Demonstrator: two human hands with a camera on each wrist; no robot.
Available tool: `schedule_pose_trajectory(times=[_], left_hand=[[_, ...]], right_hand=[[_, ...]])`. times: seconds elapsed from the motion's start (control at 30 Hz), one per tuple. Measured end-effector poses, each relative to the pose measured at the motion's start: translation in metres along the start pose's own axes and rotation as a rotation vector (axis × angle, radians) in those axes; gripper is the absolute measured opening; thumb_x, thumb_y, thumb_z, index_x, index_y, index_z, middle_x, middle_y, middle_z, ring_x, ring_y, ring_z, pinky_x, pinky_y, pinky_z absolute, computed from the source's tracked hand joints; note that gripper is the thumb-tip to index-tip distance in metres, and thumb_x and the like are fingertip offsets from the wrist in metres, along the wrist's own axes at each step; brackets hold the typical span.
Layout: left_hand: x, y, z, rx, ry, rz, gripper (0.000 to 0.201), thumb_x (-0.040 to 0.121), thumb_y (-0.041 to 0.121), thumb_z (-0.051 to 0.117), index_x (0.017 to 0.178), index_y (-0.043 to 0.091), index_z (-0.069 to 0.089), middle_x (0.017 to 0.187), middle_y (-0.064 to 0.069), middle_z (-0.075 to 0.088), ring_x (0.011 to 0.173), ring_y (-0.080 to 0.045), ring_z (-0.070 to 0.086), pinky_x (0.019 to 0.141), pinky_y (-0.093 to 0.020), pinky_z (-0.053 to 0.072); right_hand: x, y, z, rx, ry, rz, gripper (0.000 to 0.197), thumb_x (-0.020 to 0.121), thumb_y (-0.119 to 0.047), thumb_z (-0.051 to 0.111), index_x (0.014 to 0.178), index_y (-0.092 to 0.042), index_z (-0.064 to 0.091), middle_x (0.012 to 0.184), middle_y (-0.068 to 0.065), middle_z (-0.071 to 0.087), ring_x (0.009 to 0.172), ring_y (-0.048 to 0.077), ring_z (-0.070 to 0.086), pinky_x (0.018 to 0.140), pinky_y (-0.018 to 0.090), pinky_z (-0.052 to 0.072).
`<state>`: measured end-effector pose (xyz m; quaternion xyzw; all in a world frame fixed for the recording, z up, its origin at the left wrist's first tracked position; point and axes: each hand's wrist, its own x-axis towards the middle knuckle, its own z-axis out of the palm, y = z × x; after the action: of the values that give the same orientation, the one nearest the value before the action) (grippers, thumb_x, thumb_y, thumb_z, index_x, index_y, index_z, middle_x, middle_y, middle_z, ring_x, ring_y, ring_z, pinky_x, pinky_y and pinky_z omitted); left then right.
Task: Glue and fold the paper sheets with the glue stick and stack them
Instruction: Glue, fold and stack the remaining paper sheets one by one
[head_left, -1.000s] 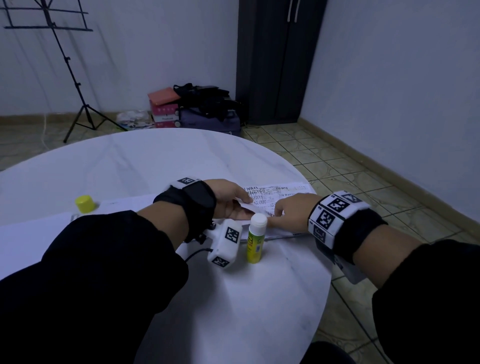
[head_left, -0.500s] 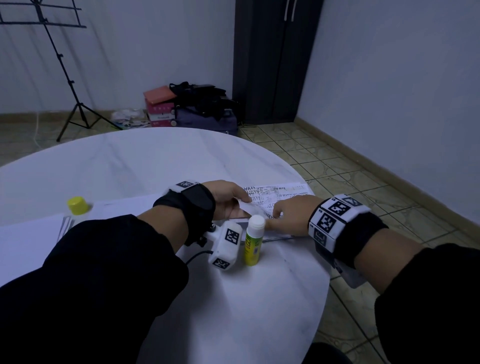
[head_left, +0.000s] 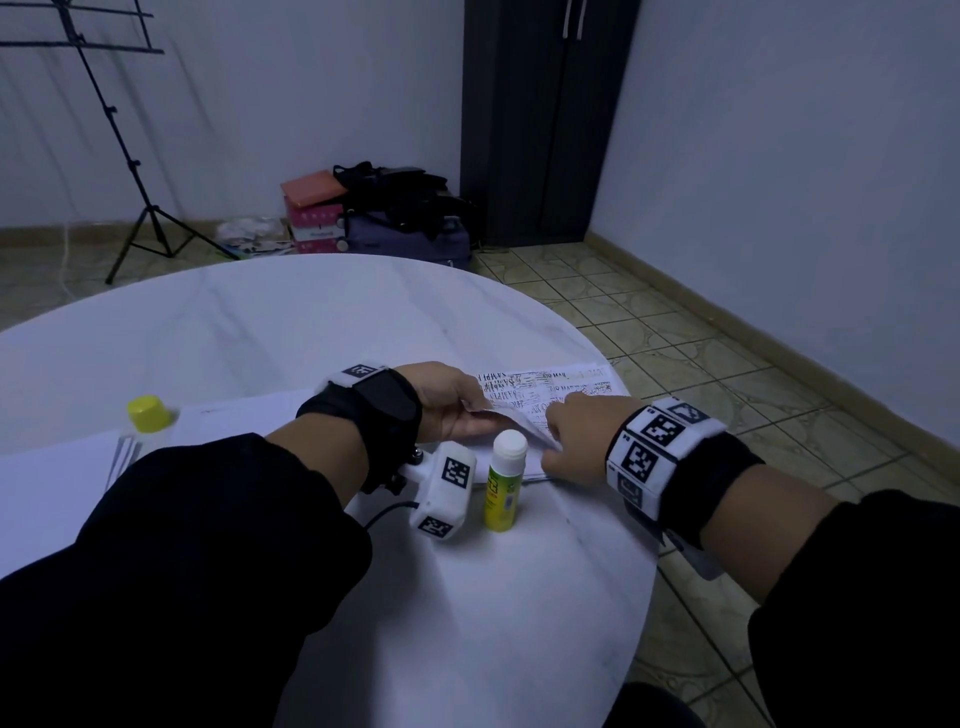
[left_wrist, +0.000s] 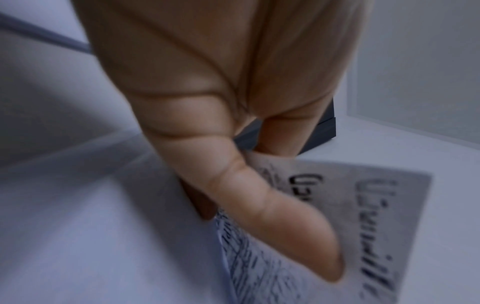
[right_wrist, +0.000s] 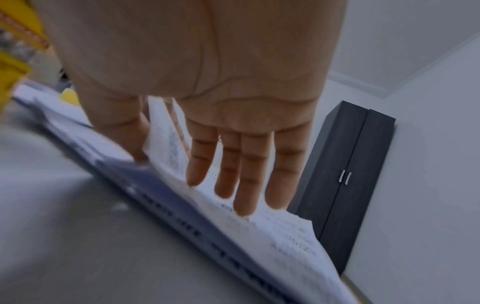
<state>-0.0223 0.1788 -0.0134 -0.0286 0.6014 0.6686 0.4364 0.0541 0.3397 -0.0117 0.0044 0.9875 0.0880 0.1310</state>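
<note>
A printed paper sheet (head_left: 550, 387) lies at the round white table's (head_left: 260, 322) right side, on a pile of folded sheets (right_wrist: 182, 216). My left hand (head_left: 470, 415) pinches its left end, thumb (left_wrist: 272, 216) on top of the print (left_wrist: 376, 216). My right hand (head_left: 550, 447) holds the sheet's near edge (right_wrist: 166, 148), which rises between thumb and straight fingers (right_wrist: 244, 174). The yellow glue stick (head_left: 503, 486) stands upright, white tip showing, just in front of both hands. Its yellow cap (head_left: 148, 413) sits far left.
More white sheets (head_left: 249, 415) spread across the table's left side under my left arm. The table's edge (head_left: 641, 519) runs close beneath my right wrist. On the floor beyond are a dark cabinet (head_left: 545, 119), bags and boxes (head_left: 395, 208), and a music stand (head_left: 119, 140).
My right hand has slid a little nearer and leftward along the sheet's near edge, raising it slightly. The left hand keeps its pinch; the glue stick has not moved.
</note>
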Motion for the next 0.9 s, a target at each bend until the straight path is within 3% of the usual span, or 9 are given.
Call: schedule_pose_trajectory(times=[0.1,0.2,0.33,0.4,0.53,0.63,0.73,0.83,0.9], left_hand=[[0.001,-0.002,-0.001,0.056,0.024,0.032,0.027,0.093,-0.017,0.031,0.103,-0.007,0.053,0.08,-0.016,0.067,0.064,-0.031,0.071,0.039,-0.027,0.052],[0.001,-0.003,0.001,0.134,0.076,0.055,0.029,0.092,-0.018,0.033,0.103,0.001,0.052,0.064,-0.009,0.067,0.045,-0.018,0.065,0.036,-0.025,0.051],[0.007,-0.004,-0.002,0.158,0.147,0.074,0.047,0.09,-0.018,0.039,0.131,0.006,0.042,0.09,-0.01,0.051,0.043,-0.018,0.064,0.038,-0.026,0.052],[0.009,-0.005,-0.003,0.158,0.159,0.089,0.044,0.09,-0.017,0.039,0.127,0.007,0.044,0.089,-0.009,0.048,0.043,-0.018,0.064,0.042,-0.026,0.055],[0.01,-0.006,-0.004,0.179,0.161,0.106,0.038,0.089,-0.017,0.04,0.116,0.009,0.046,0.084,-0.009,0.056,0.044,-0.016,0.064,0.044,-0.025,0.055],[0.009,-0.006,-0.005,0.192,0.168,0.108,0.03,0.094,-0.012,0.038,0.113,0.01,0.044,0.053,-0.007,0.062,0.039,-0.013,0.06,0.039,-0.021,0.051],[0.009,-0.007,-0.007,0.185,0.18,0.111,0.027,0.097,-0.007,0.037,0.116,0.011,0.042,0.045,-0.007,0.058,0.038,-0.012,0.059,0.037,-0.02,0.05],[0.011,-0.008,-0.007,0.162,0.175,0.116,0.022,0.098,-0.006,0.038,0.111,0.01,0.045,0.045,-0.006,0.058,0.037,-0.011,0.059,0.036,-0.02,0.05],[0.012,-0.007,-0.007,0.137,0.17,0.112,0.012,0.099,-0.001,0.04,0.098,0.007,0.048,0.044,-0.007,0.057,0.036,-0.012,0.059,0.036,-0.02,0.049]], right_hand=[[0.0,0.004,0.0,0.062,-0.008,0.011,0.019,0.09,-0.028,0.043,0.105,-0.016,0.049,0.112,0.007,0.055,0.089,0.024,0.05,0.07,0.027,0.034],[0.0,0.013,-0.003,0.106,0.043,0.063,0.005,0.09,-0.021,0.04,0.093,-0.018,0.042,0.092,0.005,0.053,0.08,0.023,0.047,0.069,0.027,0.036],[-0.003,0.021,-0.002,0.103,0.09,0.089,0.004,0.09,-0.015,0.041,0.093,-0.017,0.04,0.082,0.002,0.048,0.076,0.025,0.046,0.056,0.027,0.032],[-0.005,0.022,-0.001,0.103,0.105,0.097,0.006,0.089,-0.016,0.041,0.095,-0.017,0.04,0.079,0.001,0.048,0.075,0.025,0.048,0.054,0.026,0.03],[-0.001,0.023,0.003,0.047,0.115,0.079,0.017,0.093,-0.031,0.042,0.105,-0.019,0.044,0.093,0.0,0.058,0.079,0.023,0.049,0.066,0.028,0.035],[0.005,0.033,0.007,0.036,0.193,0.167,0.011,0.095,-0.023,0.039,0.099,-0.015,0.046,0.094,0.004,0.062,0.075,0.024,0.052,0.066,0.029,0.039],[0.003,0.042,0.006,0.117,0.269,0.296,0.019,0.094,-0.024,0.044,0.107,-0.014,0.05,0.094,0.003,0.062,0.074,0.023,0.053,0.064,0.03,0.041],[-0.004,0.042,0.004,0.167,0.356,0.4,0.039,0.091,-0.039,0.05,0.12,-0.013,0.046,0.117,0.006,0.055,0.101,0.025,0.054,0.079,0.035,0.044],[-0.007,0.04,0.001,0.078,0.407,0.441,0.042,0.089,-0.049,0.049,0.114,-0.015,0.05,0.117,0.006,0.056,0.105,0.025,0.053,0.081,0.036,0.04]])
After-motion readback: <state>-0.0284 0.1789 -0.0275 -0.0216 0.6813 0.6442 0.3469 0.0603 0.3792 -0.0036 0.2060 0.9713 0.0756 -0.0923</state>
